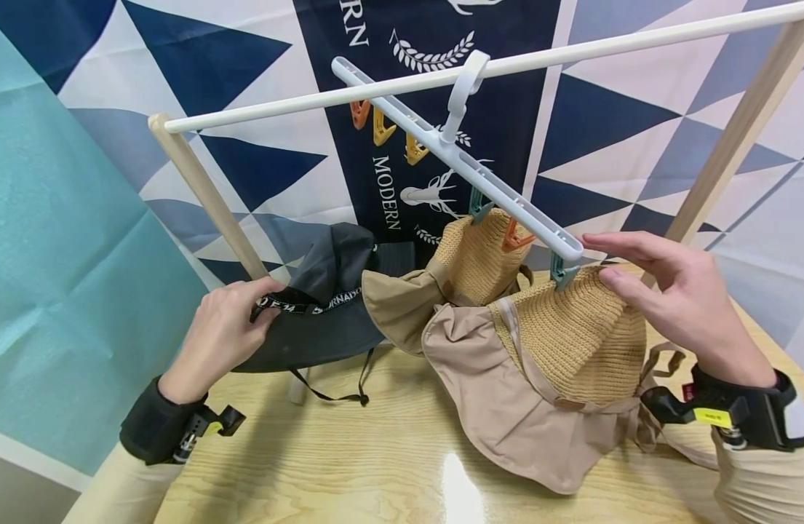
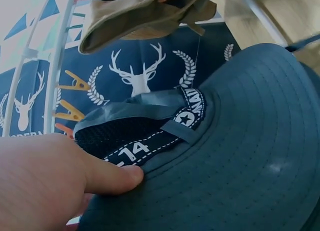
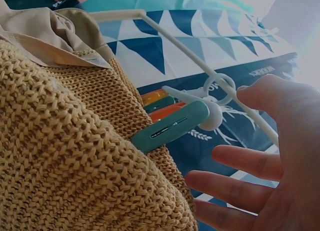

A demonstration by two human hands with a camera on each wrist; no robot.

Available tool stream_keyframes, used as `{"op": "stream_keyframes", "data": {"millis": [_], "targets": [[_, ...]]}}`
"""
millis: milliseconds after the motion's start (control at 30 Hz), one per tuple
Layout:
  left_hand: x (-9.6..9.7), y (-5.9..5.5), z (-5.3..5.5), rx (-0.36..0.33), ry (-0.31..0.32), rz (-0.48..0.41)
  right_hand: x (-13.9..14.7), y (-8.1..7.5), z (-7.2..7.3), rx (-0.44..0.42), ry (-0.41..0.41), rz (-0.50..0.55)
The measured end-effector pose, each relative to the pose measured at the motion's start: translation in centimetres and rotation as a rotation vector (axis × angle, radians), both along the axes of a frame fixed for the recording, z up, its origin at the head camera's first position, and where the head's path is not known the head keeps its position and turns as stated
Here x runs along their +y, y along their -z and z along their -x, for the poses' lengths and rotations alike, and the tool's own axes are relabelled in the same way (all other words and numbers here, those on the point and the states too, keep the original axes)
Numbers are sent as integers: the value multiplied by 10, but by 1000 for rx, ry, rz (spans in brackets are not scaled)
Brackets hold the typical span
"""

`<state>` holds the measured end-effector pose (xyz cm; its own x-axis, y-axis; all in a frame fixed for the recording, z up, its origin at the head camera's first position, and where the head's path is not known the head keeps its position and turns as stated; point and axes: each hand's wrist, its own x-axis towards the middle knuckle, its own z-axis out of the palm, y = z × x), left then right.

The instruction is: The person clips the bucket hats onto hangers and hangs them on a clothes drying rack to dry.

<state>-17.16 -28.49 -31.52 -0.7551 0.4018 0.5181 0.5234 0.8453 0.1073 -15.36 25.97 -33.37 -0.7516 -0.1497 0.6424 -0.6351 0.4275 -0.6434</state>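
Observation:
My left hand (image 1: 221, 331) pinches the edge of a dark bucket hat (image 1: 310, 338), thumb over the lettered inner band (image 2: 132, 151). That hat is tilted, its inside facing me, with a black cord (image 1: 329, 395) dangling below. My right hand (image 1: 686, 298) is spread beside the near end of a pale blue clip hanger (image 1: 493, 185), fingers straight and holding nothing. Just below it hangs a straw hat (image 1: 572, 342) with a wide beige cloth brim, caught by a green clip (image 3: 172, 128). Behind it, another straw hat (image 1: 483, 258) with a tan brim hangs from the same hanger.
The hanger hooks over a white rail (image 1: 264, 109) with wooden posts (image 1: 735, 131). Orange and yellow clips (image 1: 382, 129) hang at its far end. Below is a wood-grain table (image 1: 388, 444), with a patterned cloth (image 1: 244, 51) behind.

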Motion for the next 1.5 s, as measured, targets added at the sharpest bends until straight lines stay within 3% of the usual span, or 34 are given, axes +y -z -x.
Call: {"op": "stream_keyframes", "data": {"millis": [267,467,567,1033,1500], "targets": [[4,-4,4,47,-45,19,0,-1,-3,-23,7,6],[7,-4,6,211,-78,136,-1,-1,-3,-21,14,3],[9,-4,6,242,-77,165,-2,1,-2,-10,19,17],[9,-4,8,159,-57,93,-2,1,-1,-15,8,6],[30,-17,20,76,-60,113,-4,1,-3,-29,31,25]]}}
